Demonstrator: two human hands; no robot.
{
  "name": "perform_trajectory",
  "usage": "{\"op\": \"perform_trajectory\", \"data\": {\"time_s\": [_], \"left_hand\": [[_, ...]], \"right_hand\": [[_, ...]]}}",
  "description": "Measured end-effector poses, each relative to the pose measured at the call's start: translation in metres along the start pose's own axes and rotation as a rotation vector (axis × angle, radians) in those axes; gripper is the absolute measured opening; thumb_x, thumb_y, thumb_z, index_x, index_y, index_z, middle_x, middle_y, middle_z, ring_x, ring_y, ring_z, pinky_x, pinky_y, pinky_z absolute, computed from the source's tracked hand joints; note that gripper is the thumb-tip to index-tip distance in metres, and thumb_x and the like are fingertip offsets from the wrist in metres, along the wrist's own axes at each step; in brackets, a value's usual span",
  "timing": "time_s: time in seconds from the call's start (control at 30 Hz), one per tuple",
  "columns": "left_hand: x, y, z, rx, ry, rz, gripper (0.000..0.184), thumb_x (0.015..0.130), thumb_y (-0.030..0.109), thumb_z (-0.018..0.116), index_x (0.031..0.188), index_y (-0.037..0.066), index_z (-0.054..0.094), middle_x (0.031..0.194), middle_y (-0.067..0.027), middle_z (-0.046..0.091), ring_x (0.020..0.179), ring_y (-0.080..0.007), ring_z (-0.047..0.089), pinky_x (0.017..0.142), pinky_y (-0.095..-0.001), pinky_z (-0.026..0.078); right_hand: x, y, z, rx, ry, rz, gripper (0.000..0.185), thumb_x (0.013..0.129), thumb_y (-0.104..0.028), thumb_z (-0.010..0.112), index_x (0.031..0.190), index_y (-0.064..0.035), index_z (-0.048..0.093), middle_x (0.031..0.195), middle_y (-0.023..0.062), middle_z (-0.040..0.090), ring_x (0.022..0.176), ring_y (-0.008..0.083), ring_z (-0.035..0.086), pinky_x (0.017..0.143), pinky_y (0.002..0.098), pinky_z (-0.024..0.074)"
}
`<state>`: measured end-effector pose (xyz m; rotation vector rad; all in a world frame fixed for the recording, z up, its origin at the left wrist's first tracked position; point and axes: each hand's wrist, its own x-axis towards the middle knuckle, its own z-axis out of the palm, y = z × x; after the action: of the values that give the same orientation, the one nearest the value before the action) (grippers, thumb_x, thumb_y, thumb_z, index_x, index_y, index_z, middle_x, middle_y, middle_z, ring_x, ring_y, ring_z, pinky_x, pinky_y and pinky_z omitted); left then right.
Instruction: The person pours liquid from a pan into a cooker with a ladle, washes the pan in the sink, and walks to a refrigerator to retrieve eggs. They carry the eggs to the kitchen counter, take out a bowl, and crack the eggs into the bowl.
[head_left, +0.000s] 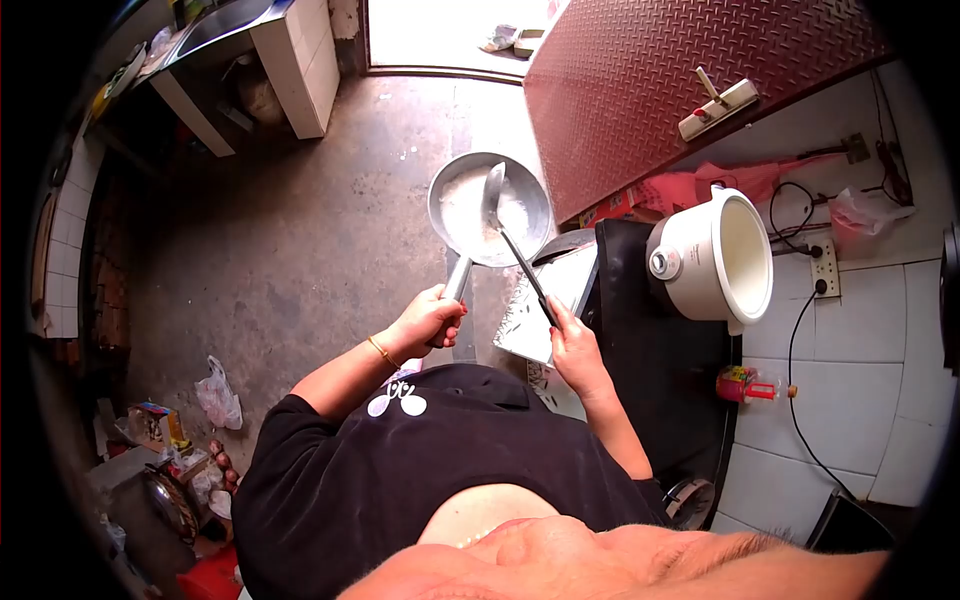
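Okay, two hands, both closed: left hand [436, 320] gripping the handle of one frying pan [539, 215], right hand [576, 352] gripping one black-handled cooking utensil [528, 268]. Pan held out ahead of the body — whitish contents [465, 205] in it, utensil's metal head inside. To the right, one cream electric cooker [690, 265], one dial, on a black countertop [680, 365]; front lettering too small to read. Beyond, one wall socket [824, 266] — two plugs in. One red metal door [640, 90] ahead; one sink [222, 22] far left.
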<state>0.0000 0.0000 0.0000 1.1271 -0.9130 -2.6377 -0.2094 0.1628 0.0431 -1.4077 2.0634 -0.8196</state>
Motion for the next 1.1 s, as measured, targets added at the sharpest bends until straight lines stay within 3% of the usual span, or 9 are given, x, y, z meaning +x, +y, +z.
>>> {"op": "perform_trajectory", "data": {"time_s": [0.3,0.33,0.57,0.77,0.87,0.9,0.97,1.0,1.1], "left_hand": [[-0.002,0.001,-0.003,-0.022,-0.001,0.012,0.011,0.084,0.007,0.056,0.09,0.008,0.047,0.064,-0.0022,0.047,0.044,-0.0107,0.045,0.037,-0.0249,0.036],[-0.002,0.0,-0.003,-0.025,-0.002,0.01,0.011,0.084,0.007,0.056,0.09,0.008,0.047,0.064,-0.0022,0.047,0.044,-0.0107,0.045,0.037,-0.0249,0.036],[-0.002,0.002,0.002,0.013,0.005,0.006,0.012,0.084,0.008,0.056,0.09,0.008,0.046,0.064,-0.0025,0.048,0.044,-0.0106,0.046,0.037,-0.0247,0.036],[-0.001,0.001,0.005,0.071,0.031,-0.01,0.012,0.084,0.007,0.056,0.091,0.008,0.046,0.064,-0.0035,0.048,0.046,-0.0111,0.048,0.038,-0.0264,0.038],[-0.005,0.004,0.005,0.086,0.04,-0.003,0.012,0.084,0.007,0.055,0.091,0.007,0.046,0.064,-0.0036,0.048,0.046,-0.0113,0.048,0.039,-0.0265,0.038],[-0.006,0.003,0.003,0.06,0.025,-0.001,0.012,0.084,0.007,0.055,0.091,0.007,0.046,0.064,-0.0036,0.048,0.046,-0.0113,0.047,0.039,-0.0264,0.038],[-0.007,0.002,0.0,0.004,-0.003,0.003,0.012,0.084,0.007,0.055,0.09,0.007,0.046,0.064,-0.0036,0.048,0.046,-0.0113,0.047,0.039,-0.0262,0.037],[-0.007,0.003,0.0,-0.003,-0.001,0.01,0.012,0.084,0.007,0.055,0.09,0.007,0.046,0.064,-0.0034,0.048,0.046,-0.0112,0.047,0.039,-0.026,0.037],[-0.009,0.003,-0.002,-0.016,0.003,0.026,0.011,0.083,0.007,0.055,0.09,0.007,0.046,0.064,-0.0031,0.048,0.046,-0.011,0.046,0.039,-0.0255,0.037]], "right_hand": [[0.0,-0.02,0.014,-0.039,-0.143,0.009,0.048,0.086,0.004,0.048,0.133,-0.0004,0.045,0.126,0.0254,0.054,0.117,0.0361,0.053,0.098,0.0365,0.0431],[-0.001,-0.014,0.02,-0.063,-0.076,-0.117,0.056,0.083,0.003,0.051,0.138,-0.0079,0.041,0.103,0.0237,0.06,0.092,0.0395,0.059,0.081,0.0444,0.0471],[0.001,-0.033,0.02,-0.1,-0.164,-0.098,0.054,0.085,0.002,0.05,0.138,-0.0065,0.041,0.097,0.0239,0.06,0.084,0.0393,0.061,0.077,0.043,0.0492],[0.016,-0.023,0.038,-0.094,-0.055,-0.189,0.053,0.088,0.001,0.049,0.139,-0.007,0.041,0.091,0.0191,0.062,0.072,0.0252,0.063,0.068,0.0356,0.051],[0.028,-0.027,0.025,0.263,-0.136,0.19,0.053,0.089,0.0,0.051,0.14,-0.0082,0.041,0.086,0.012,0.062,0.071,0.016,0.06,0.064,0.0311,0.0496],[0.03,-0.024,0.02,0.479,-0.141,0.288,0.052,0.089,-0.001,0.052,0.14,-0.0099,0.043,0.08,0.0042,0.059,0.068,0.0087,0.054,0.06,0.0254,0.0461],[0.03,-0.025,0.003,0.712,-0.142,0.37,0.052,0.09,-0.002,0.051,0.14,-0.0114,0.044,0.077,0.001,0.057,0.065,0.0064,0.051,0.058,0.0219,0.0432],[0.028,-0.022,-0.004,0.634,-0.13,0.384,0.049,0.09,-0.002,0.051,0.138,-0.0111,0.047,0.076,0.0008,0.056,0.063,0.0046,0.048,0.056,0.0192,0.0405],[0.02,-0.008,-0.012,0.219,0.03,0.077,0.047,0.089,0.002,0.052,0.135,-0.0057,0.048,0.094,0.0057,0.062,0.064,0.0061,0.051,0.061,0.022,0.0467]]}}
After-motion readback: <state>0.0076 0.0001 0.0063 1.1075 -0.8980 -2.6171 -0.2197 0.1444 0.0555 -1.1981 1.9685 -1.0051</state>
